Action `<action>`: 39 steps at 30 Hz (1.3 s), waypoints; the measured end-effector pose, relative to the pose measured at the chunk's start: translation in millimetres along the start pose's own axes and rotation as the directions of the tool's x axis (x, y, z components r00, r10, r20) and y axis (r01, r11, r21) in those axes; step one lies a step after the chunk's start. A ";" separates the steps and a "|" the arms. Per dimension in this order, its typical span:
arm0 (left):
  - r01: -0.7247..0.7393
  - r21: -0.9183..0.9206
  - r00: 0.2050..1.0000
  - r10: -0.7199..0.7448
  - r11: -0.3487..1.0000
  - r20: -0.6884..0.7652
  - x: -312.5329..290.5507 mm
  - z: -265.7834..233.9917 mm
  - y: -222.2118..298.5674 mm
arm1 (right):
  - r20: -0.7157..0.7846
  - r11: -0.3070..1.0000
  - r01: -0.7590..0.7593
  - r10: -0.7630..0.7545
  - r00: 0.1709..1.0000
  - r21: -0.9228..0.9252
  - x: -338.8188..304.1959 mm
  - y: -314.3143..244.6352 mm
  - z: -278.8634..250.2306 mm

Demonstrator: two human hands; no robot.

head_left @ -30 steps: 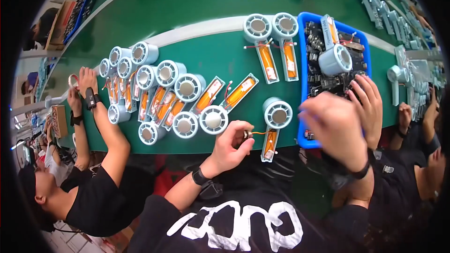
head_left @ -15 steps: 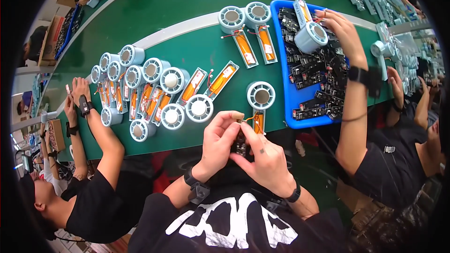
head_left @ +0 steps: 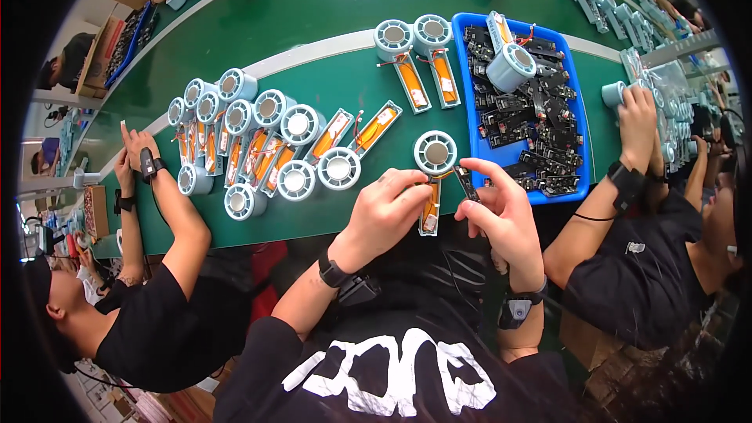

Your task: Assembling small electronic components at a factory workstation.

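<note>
Right hand: your right hand (head_left: 501, 215) pinches a small black circuit board (head_left: 464, 182) between thumb and fingertips, closed on it just above the table's near edge.
Left hand: your left hand (head_left: 388, 215) is curled shut around the orange battery strip (head_left: 430, 210) of a grey round fan unit (head_left: 435, 152), thumb and forefinger meeting on the strip's upper end.
Work piece: the fan unit lies flat on the green table (head_left: 329, 8), its strip running toward you; the circuit board sits just beside the strip, between your two hands.
Blue tray (head_left: 467, 102): it stands right of the fan unit, heaped with black circuit boards, with one more grey fan (head_left: 511, 67) lying on top.
Finished row (head_left: 258, 145): a crowded cluster of grey fans with orange strips fills the table to your left; two more pairs (head_left: 415, 51) lie just left of the tray.
Surface: a pale band curves across the green top behind the parts, and glare from overhead lights shows on the far side.
Neighbours: a person in black (head_left: 149, 321) at your left rests both hands on the table edge; a co-worker's hand (head_left: 638, 113) at your right touches a grey part past the tray.
Room: more benches and parts line the far rim.
</note>
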State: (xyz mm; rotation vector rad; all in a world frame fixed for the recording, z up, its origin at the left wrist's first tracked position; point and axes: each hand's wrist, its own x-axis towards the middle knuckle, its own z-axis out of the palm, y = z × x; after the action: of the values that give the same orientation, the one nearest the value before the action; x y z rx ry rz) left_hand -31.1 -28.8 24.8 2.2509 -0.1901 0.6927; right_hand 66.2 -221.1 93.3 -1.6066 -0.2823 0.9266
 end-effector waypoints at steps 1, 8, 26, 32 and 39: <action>-0.035 -0.026 0.998 0.034 0.999 -0.045 -0.7 2.8 -2.9 | -0.005 1.000 0.002 -0.002 1.000 0.001 -0.9 4.2 -1.2; 0.014 -0.049 1.000 -0.014 0.999 -0.010 -8.1 6.4 -5.9 | -0.012 0.971 0.103 -0.103 0.995 0.214 -4.4 52.1 -3.5; -0.005 -0.192 1.000 -0.001 0.981 -0.029 9.1 22.2 -3.0 | -0.249 0.874 0.297 -0.212 0.945 0.384 -3.2 90.1 31.7; 0.061 -0.212 0.998 -0.056 0.975 0.030 10.6 18.4 4.5 | -0.273 0.875 0.393 -0.319 0.907 0.282 -1.7 94.3 34.4; 0.146 -0.224 0.989 -0.138 0.964 0.053 11.4 16.4 6.3 | -0.277 0.860 0.431 -0.358 0.891 0.274 2.7 94.0 41.8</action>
State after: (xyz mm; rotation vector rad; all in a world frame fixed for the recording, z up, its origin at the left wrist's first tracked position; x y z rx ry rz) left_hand -16.7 -44.0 25.7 2.0360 -0.1175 0.5252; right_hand 10.4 -214.8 7.1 -1.2583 -0.2765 0.4431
